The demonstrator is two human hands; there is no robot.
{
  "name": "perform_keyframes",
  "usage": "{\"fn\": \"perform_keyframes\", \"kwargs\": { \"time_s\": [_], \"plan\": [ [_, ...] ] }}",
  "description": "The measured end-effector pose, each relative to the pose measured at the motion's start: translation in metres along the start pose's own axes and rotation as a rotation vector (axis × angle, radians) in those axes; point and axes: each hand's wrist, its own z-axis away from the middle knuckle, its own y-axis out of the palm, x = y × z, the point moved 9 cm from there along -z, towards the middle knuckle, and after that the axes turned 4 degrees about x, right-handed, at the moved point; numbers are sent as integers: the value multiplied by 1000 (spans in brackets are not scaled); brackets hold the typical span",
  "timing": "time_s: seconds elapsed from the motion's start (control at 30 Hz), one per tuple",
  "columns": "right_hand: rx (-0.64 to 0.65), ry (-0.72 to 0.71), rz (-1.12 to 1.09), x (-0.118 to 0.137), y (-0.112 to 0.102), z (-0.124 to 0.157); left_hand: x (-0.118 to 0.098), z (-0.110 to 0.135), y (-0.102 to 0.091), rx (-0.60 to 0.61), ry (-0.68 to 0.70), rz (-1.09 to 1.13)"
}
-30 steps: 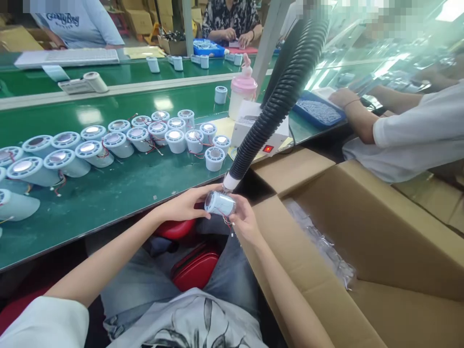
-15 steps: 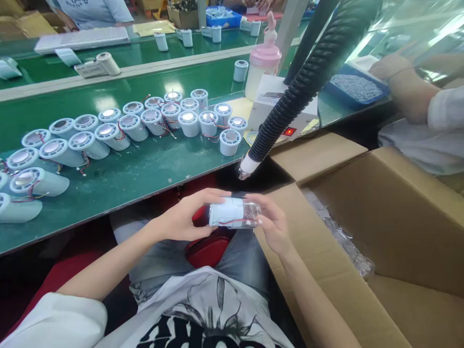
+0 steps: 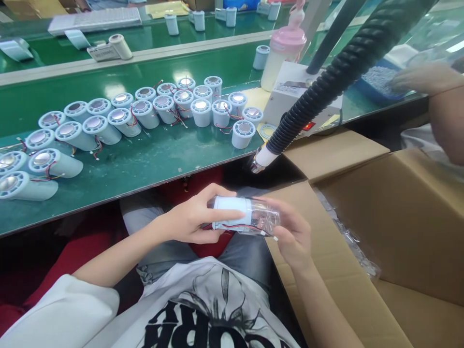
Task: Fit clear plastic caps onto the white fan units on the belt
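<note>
Over my lap I hold a pale blue cylinder (image 3: 232, 215) with red wires lying sideways. My left hand (image 3: 194, 220) is wrapped around its left end. My right hand (image 3: 292, 232) grips a clear plastic piece (image 3: 264, 220) joined to the cylinder's right end. Just above them hangs the white nozzle (image 3: 263, 159) of a black ribbed hose (image 3: 337, 77). Several more pale blue cylinders (image 3: 159, 108) with shiny tops and red wires stand and lie on the green bench (image 3: 145, 164).
An open cardboard box (image 3: 391, 217) with clear plastic pieces inside stands at my right. A white control box (image 3: 290, 96) with a red switch and a pink-capped bottle (image 3: 286, 48) sit on the bench. Another person's arm (image 3: 435, 92) reaches over a blue tray at the right.
The cylinder has come down from the hose nozzle to my lap and turned sideways. The clear plastic piece now sits at its right end in my right hand.
</note>
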Motion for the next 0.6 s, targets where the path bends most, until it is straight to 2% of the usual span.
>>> {"fn": "perform_keyframes", "kwargs": {
  "time_s": [0.2,0.4,0.6],
  "plan": [
    [-12,36,-40,-3,0,-2,-5,0,-3,9,14,130],
    [2,64,-97,-5,3,-2,3,5,-6,-77,-54,156],
    [40,58,-67,-4,7,-2,1,4,-4,-19,-43,172]
  ]
}}
